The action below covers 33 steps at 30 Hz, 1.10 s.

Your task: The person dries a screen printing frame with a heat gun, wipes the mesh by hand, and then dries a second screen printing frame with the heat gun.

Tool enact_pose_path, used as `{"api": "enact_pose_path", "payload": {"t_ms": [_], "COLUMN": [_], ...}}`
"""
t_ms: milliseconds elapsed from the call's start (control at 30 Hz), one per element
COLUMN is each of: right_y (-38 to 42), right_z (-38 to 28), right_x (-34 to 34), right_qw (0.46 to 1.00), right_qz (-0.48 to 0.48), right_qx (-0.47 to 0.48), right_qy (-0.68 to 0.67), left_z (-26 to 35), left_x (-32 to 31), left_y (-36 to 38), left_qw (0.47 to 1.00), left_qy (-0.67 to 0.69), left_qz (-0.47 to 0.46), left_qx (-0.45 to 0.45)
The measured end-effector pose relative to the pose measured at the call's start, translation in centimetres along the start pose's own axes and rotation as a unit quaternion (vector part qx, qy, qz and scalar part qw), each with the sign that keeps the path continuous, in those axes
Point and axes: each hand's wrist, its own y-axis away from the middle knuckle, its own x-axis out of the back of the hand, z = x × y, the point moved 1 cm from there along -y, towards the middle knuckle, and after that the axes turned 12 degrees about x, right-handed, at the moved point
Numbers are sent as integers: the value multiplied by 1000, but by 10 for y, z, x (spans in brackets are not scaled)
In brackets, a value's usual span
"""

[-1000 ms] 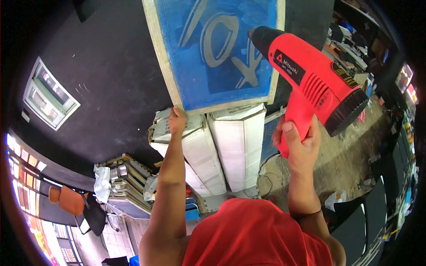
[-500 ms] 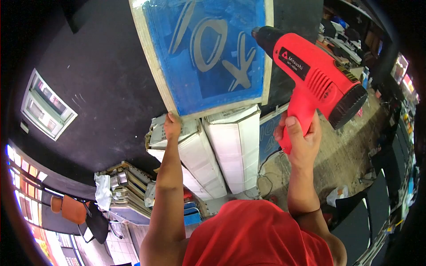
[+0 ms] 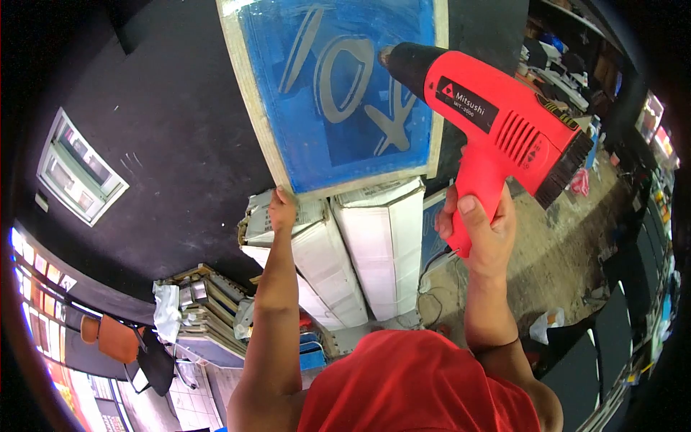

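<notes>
1. Below the raised frame, two white wrapped blocks (image 3: pixel 360 245) stand side by side, faces smooth, top labels creased; the screen frame (image 3: pixel 252 108) has its lower edge just above them.
2. Left of the blocks, a stack of flat wooden frames (image 3: pixel 209 302) sits with a pale crumpled cloth (image 3: pixel 165 302) beside it. Orange chairs (image 3: pixel 108 335) lie farther left.
3. Behind the frame, a matte black wall bears a small window unit (image 3: pixel 75 165) in a pale casing.
4. Right side: bare concrete floor (image 3: pixel 554 252), a loose cable near the blocks, cluttered benches beyond, too small to read.
5. Screen frame: pale wood rim, blue coated mesh with grey open lettering, held upright and tilted.
6. Left hand (image 3: pixel 282 209) grips the frame's lower left corner, fingers curled round the rim, thumb side toward camera.
7. Right hand (image 3: pixel 479 230) is wrapped tight about the handle of a red plastic heat gun (image 3: pixel 497 122); thumb up along the grip.
8. Heat gun: black nozzle aimed at the mesh lettering, very near it; contact cannot be told. Ribbed vents, black rear cap.
9. Red-shirted shoulder (image 3: pixel 410 381) fills the bottom edge.
</notes>
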Motion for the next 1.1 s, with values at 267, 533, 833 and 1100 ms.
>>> {"api": "enact_pose_path", "payload": {"t_ms": [267, 533, 833, 1100], "right_y": [-7, -15, -22, -24], "right_z": [-3, -4, -3, -1], "right_x": [-17, -25, -32, -31], "right_qw": [1000, 999, 998, 996], "right_qz": [-11, -12, -36, -81], "right_qx": [11, 22, 41, 30], "right_qy": [13, 21, 27, 12], "left_z": [-2, 9, 12, 2], "left_x": [-1, 7, 9, 1], "left_y": [-2, 4, 5, 1], "left_qw": [1000, 999, 997, 1000], "left_qy": [-12, -17, -33, -9], "left_qz": [-23, -18, -44, -4], "left_qx": [18, 21, 53, 9]}}
